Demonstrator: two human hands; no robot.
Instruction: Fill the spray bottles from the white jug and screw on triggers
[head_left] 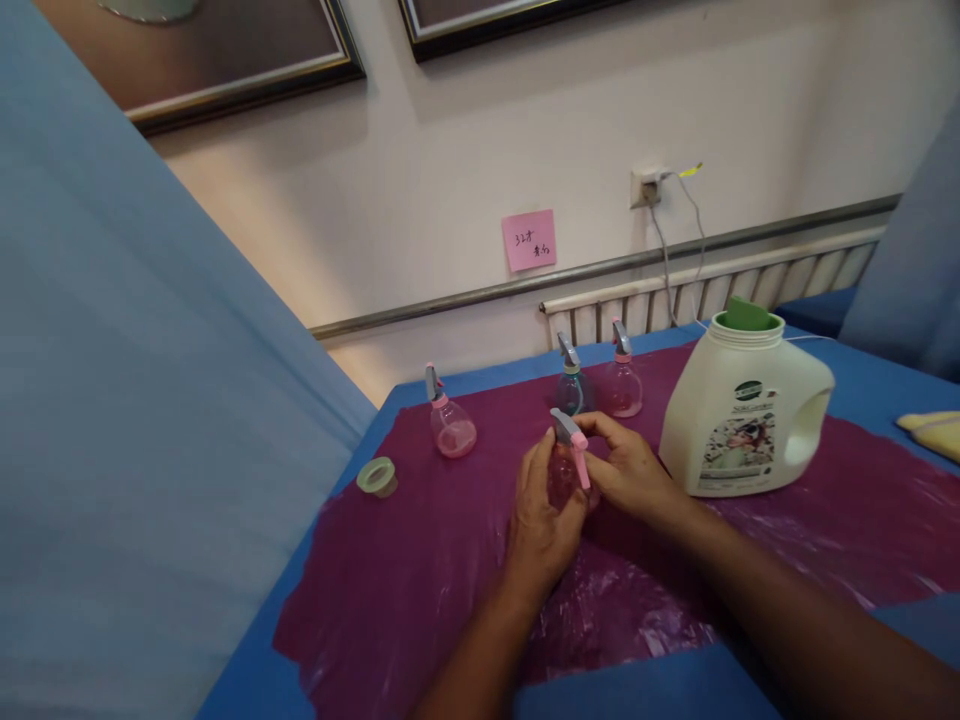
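Both my hands meet at the middle of the table around a small clear spray bottle [564, 478] with a pink trigger. My left hand [541, 512] wraps round its round body. My right hand [628, 466] pinches the grey and pink spray head [570, 432] on top. A big white detergent jug [742, 410] with its green-lined mouth uncapped stands just right of my right hand. Its green cap [376, 476] lies far to the left on the purple plastic sheet [420, 590].
Three more small spray bottles stand behind: a pink one [450, 424] at the left, a bluish one [573, 384] and a pink one [622, 380] near the far edge. A yellow cloth [934, 432] lies at the right. Blue fabric [112, 400] rises at the left.
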